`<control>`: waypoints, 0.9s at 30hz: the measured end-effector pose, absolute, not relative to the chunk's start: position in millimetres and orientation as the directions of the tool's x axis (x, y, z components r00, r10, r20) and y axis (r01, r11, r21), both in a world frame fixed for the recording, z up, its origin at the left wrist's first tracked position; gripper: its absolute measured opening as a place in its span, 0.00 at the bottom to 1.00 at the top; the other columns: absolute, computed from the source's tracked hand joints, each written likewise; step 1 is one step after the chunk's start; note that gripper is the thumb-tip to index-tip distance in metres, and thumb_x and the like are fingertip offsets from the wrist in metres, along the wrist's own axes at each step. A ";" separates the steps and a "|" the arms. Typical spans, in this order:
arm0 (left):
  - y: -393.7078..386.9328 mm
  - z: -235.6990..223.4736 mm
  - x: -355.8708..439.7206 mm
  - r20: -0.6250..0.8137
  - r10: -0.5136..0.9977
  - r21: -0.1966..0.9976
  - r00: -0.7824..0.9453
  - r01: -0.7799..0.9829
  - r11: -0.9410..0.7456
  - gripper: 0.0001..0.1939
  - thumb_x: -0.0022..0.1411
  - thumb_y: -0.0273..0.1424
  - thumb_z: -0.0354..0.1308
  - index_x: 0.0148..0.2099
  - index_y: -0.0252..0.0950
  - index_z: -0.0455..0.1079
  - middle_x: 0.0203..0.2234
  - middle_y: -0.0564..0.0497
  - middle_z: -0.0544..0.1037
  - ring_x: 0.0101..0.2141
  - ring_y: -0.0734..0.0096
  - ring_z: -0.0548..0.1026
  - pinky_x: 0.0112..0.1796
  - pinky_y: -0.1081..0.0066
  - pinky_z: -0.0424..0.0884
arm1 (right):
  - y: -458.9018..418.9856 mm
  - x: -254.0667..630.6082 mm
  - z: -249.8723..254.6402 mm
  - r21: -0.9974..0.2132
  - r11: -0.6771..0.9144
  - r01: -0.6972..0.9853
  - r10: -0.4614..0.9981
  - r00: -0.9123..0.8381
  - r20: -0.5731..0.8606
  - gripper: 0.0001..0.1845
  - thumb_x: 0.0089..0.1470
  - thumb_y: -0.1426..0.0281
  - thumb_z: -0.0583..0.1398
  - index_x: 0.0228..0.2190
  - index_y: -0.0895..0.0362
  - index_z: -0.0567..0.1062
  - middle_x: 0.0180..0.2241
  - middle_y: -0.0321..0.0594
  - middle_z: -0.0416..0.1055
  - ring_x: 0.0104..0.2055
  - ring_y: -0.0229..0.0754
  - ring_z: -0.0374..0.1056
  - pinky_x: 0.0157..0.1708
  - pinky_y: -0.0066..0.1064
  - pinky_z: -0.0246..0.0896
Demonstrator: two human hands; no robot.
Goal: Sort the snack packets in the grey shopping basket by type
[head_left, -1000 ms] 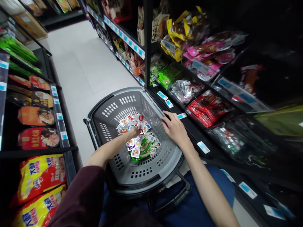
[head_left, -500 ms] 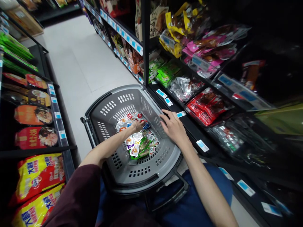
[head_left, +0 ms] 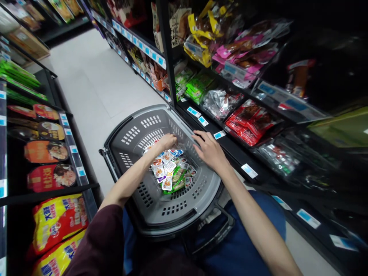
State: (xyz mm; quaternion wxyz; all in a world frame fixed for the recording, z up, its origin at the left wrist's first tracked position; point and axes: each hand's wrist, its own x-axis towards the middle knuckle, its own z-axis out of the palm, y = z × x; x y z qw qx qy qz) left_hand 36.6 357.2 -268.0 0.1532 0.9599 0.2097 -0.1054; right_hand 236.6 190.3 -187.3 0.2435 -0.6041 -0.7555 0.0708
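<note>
A grey shopping basket [head_left: 172, 229] with slotted walls stands before my knees. Small white snack packets [head_left: 167, 168] and a green packet [head_left: 178, 183] lie in its bottom. My left hand [head_left: 166, 142] reaches inside, above the pile near the far right wall. Its fingers are curled closed, and a clear, shiny bit of wrapper shows beside them; what they hold is not plain. My right hand [head_left: 211, 150] rests at the basket's right rim with its fingers spread, gripping nothing.
On the right, a black shelf holds red packets [head_left: 247, 122], silver packets [head_left: 220, 102] and pink bags [head_left: 244, 63]. At left stand yellow-red bags [head_left: 59, 220] and round-topped packages [head_left: 51, 177]. The pale aisle floor [head_left: 83, 73] runs ahead between the shelves. A black basket handle [head_left: 222, 234] hangs near my lap.
My left hand has lifted off the packets toward the far wall of the basket, its fingers now curled in. My right hand stays at the rim. The whole view has shifted slightly.
</note>
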 end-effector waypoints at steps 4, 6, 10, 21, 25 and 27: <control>358.6 -237.5 36.6 -0.153 0.338 0.398 0.929 0.371 -0.839 0.10 0.54 0.21 0.59 0.33 0.36 0.81 0.30 0.48 0.83 0.31 0.71 0.78 0.36 0.73 0.68 | 190.6 236.8 -188.0 -0.405 0.264 0.875 0.946 -0.154 0.285 0.22 0.63 0.74 0.55 0.58 0.56 0.69 0.59 0.49 0.66 0.57 0.57 0.64 0.53 0.50 0.68; 357.0 -222.6 33.0 -0.081 0.371 0.499 0.925 0.360 -0.788 0.06 0.53 0.23 0.61 0.31 0.34 0.79 0.28 0.49 0.82 0.29 0.72 0.77 0.34 0.73 0.68 | 190.9 236.3 -187.6 -0.410 0.262 0.873 0.948 -0.152 0.281 0.21 0.64 0.74 0.54 0.58 0.57 0.69 0.59 0.50 0.66 0.57 0.57 0.64 0.53 0.51 0.67; 356.2 -196.4 21.0 -0.034 0.474 0.799 0.880 0.309 -0.517 0.10 0.51 0.31 0.67 0.36 0.34 0.74 0.29 0.50 0.81 0.30 0.72 0.78 0.34 0.73 0.71 | 191.4 233.5 -186.0 -0.414 0.247 0.876 0.949 -0.133 0.285 0.18 0.66 0.70 0.53 0.55 0.58 0.71 0.58 0.51 0.67 0.58 0.57 0.63 0.54 0.52 0.65; 358.5 -184.1 13.2 0.180 0.658 0.965 0.731 -0.263 0.027 0.17 0.42 0.39 0.77 0.24 0.35 0.74 0.20 0.53 0.73 0.28 0.69 0.77 0.35 0.65 0.77 | 192.2 234.4 -182.1 -0.478 0.491 0.728 0.859 -0.316 0.402 0.28 0.65 0.50 0.52 0.54 0.58 0.72 0.52 0.49 0.74 0.57 0.53 0.65 0.53 0.47 0.61; 351.4 -183.5 20.9 0.233 0.622 0.943 0.747 -0.330 0.043 0.16 0.46 0.40 0.76 0.23 0.35 0.75 0.21 0.52 0.74 0.28 0.70 0.76 0.38 0.62 0.77 | 190.9 233.5 -184.1 -0.454 0.532 0.715 0.842 -0.385 0.379 0.36 0.60 0.43 0.55 0.55 0.59 0.71 0.48 0.49 0.75 0.53 0.54 0.67 0.50 0.46 0.62; 350.6 -184.7 22.7 0.263 0.597 0.942 0.758 -0.336 0.012 0.14 0.48 0.38 0.75 0.24 0.36 0.75 0.22 0.51 0.74 0.30 0.69 0.77 0.39 0.62 0.77 | 190.1 233.9 -183.8 -0.464 0.532 0.708 0.843 -0.392 0.368 0.41 0.57 0.40 0.54 0.56 0.60 0.69 0.46 0.49 0.76 0.50 0.54 0.69 0.49 0.46 0.63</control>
